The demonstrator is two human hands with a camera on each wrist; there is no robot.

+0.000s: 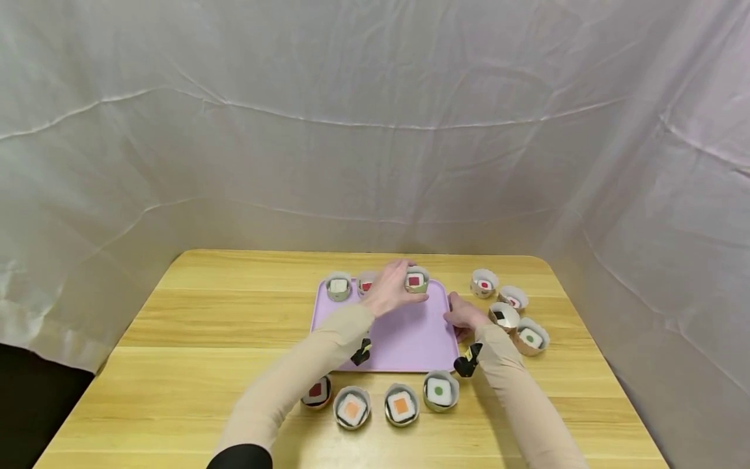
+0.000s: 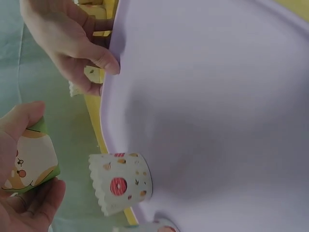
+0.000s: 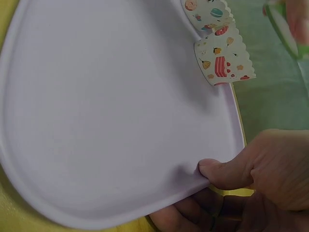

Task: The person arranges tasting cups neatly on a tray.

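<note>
My left hand (image 1: 391,288) grips a paper baking cup (image 1: 416,280) over the far edge of the lilac tray (image 1: 410,339). In it sits a white, square sushi-like piece with a dark red centre. The left wrist view shows an animal face printed on this cup (image 2: 36,162). My right hand (image 1: 465,314) holds the tray's right rim, with the thumb (image 3: 217,171) on top and the fingers beneath. Two more filled cups stand at the tray's far edge: one with a pale top (image 1: 338,286), one with a red centre (image 1: 366,283), partly hidden by my left hand.
In front of the tray is a row of filled cups, among them one with an orange centre (image 1: 401,405) and one with a green centre (image 1: 439,391). Several more cups, including a green-centred one (image 1: 532,337), stand right of the tray on the wooden table (image 1: 234,312).
</note>
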